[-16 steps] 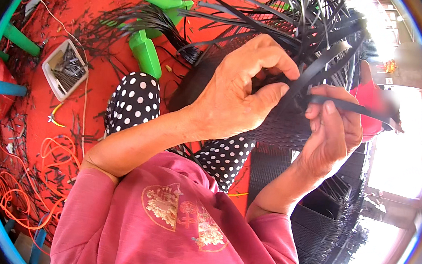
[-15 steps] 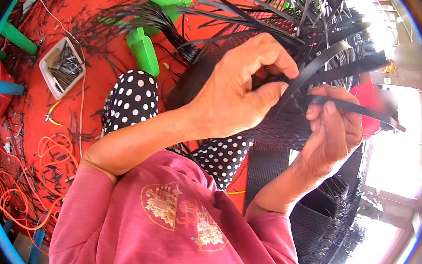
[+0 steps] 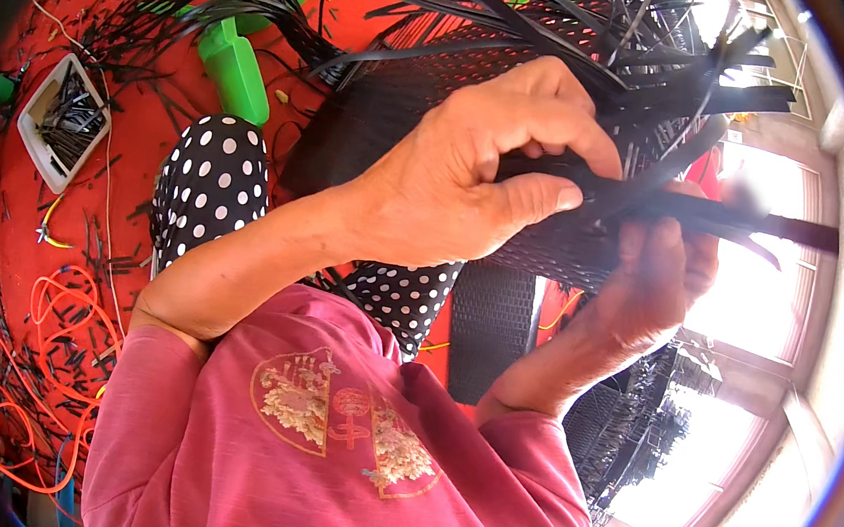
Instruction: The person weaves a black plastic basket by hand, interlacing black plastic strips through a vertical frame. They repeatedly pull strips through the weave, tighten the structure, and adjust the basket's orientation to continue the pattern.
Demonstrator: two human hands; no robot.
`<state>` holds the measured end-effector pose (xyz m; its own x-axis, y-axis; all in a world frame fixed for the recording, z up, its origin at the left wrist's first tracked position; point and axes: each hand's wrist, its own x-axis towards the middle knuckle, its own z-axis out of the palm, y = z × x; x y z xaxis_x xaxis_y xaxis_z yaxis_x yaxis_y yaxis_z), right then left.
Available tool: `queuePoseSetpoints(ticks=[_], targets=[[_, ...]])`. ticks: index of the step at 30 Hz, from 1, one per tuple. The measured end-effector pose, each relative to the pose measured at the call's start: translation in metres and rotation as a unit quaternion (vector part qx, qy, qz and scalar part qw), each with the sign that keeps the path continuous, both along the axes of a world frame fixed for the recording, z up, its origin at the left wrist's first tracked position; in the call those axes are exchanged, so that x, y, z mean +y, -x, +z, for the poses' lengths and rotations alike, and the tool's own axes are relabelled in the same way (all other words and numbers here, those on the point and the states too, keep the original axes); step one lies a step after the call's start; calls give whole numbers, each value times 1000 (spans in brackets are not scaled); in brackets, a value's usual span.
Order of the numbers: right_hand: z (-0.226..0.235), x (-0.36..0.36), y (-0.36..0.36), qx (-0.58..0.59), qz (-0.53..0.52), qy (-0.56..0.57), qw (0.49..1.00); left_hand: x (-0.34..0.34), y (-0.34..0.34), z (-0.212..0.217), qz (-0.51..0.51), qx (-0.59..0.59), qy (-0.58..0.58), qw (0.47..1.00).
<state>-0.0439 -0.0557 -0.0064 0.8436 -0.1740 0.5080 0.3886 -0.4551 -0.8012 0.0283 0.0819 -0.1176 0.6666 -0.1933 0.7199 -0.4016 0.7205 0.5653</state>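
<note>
While both the left hand and right hand pinch a flat, glossy black strip at centre right, loose strip ends fan out above the woven black panel.

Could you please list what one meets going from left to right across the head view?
White tray of black scraps → green plastic leg → left hand → right hand → free end of the black strip.

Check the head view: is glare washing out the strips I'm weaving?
Head view: windows blow out the right side, so the black strip past the right hand is backlit; left hand and red floor are evenly lit; edges bend at the rim.
</note>
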Motion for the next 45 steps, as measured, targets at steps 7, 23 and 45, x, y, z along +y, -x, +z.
queuePoseSetpoints(ticks=[7, 23, 45], targets=[[12, 21, -1, 97, -70, 91, 989, 1, -3, 10, 0, 23, 64, 998], [-5, 19, -14, -30, 14, 236, 971, 29, -2, 32, -152, 106, 95, 978], [-2, 9, -10, -32, 29, 308, 950, 22, 0, 21, -77, 92, 16, 993]])
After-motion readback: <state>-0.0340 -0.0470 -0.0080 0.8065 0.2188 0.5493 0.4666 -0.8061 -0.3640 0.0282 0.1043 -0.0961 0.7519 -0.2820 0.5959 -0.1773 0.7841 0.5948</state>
